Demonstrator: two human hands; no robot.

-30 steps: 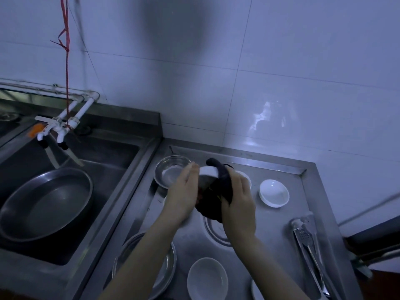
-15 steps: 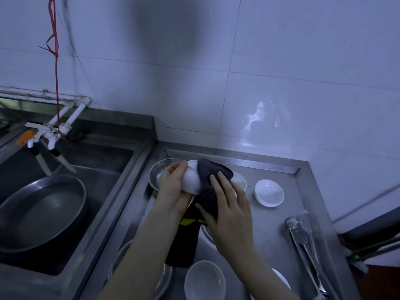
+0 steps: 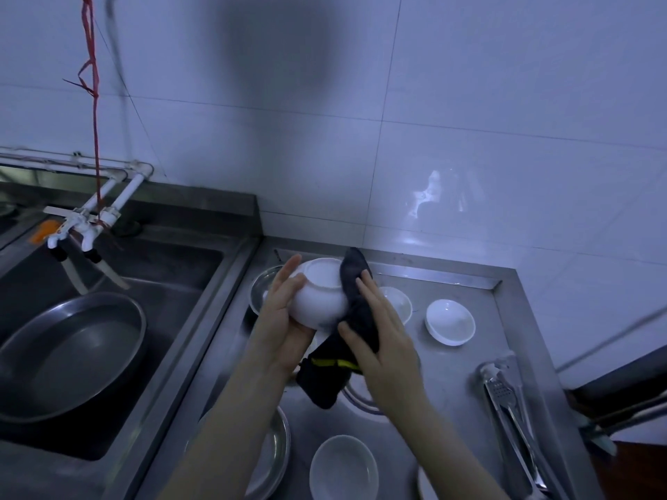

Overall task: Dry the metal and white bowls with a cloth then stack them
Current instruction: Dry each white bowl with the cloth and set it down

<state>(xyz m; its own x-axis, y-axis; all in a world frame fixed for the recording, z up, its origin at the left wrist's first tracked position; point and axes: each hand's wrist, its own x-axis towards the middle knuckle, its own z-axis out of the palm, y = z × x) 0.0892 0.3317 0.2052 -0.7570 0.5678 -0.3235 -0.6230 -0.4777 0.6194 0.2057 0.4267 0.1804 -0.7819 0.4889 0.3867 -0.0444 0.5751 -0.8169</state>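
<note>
Your left hand [image 3: 285,312] cradling an upturned white bowl [image 3: 317,301] above the steel counter [image 3: 451,377], your right hand [image 3: 382,341] pressing a dark cloth [image 3: 355,312] to its side with fingers fairly straight, metal bowl [image 3: 260,290] behind largely hidden, two more near the bottom edge mostly covered by your arms.

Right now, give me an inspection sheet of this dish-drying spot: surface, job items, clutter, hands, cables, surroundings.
Surface: steel counter, lit dimly.
Job's things: white bowl held bottom-up; dark cloth against its side; more white bowls and a metal bowl on the counter.
Clutter: metal tongs near the right edge.
Hands: left hand cradles the white bowl; right hand presses the dark cloth to it.
Cables: red string hanging over the taps.
Surroundings: sink holding a large metal pan; white tiled wall.
</note>
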